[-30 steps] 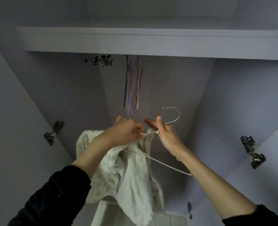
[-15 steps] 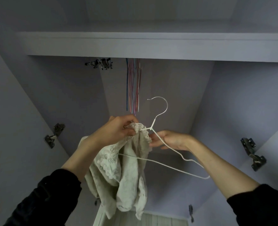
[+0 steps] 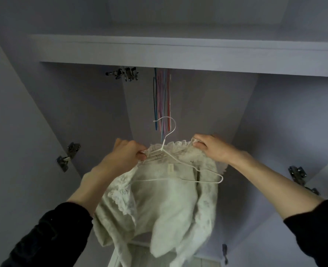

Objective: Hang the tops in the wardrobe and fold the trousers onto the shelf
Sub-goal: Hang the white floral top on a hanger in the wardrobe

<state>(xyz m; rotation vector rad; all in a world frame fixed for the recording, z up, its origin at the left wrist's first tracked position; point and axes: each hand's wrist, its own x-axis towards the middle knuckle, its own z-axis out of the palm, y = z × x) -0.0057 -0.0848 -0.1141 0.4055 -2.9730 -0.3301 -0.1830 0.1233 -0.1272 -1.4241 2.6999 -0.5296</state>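
A cream lace top (image 3: 159,201) hangs in front of me inside the open wardrobe. A white wire hanger (image 3: 180,164) lies in its neck opening, hook pointing up, its right shoulder end sticking out over the fabric. My left hand (image 3: 126,157) pinches the left side of the frilled collar. My right hand (image 3: 211,147) grips the right side of the collar. The two hands hold the neckline stretched apart. The hanger's left half is hidden in the cloth.
Several coloured empty hangers (image 3: 163,99) hang from above, just behind the white hook. A white shelf (image 3: 178,53) spans the top of the wardrobe. Metal door hinges (image 3: 68,157) (image 3: 300,176) sit on both open doors.
My right hand has gone from under the hanger to the right side of the collar. The bunched top is now spread open over the hanger, and the hook has turned upright.
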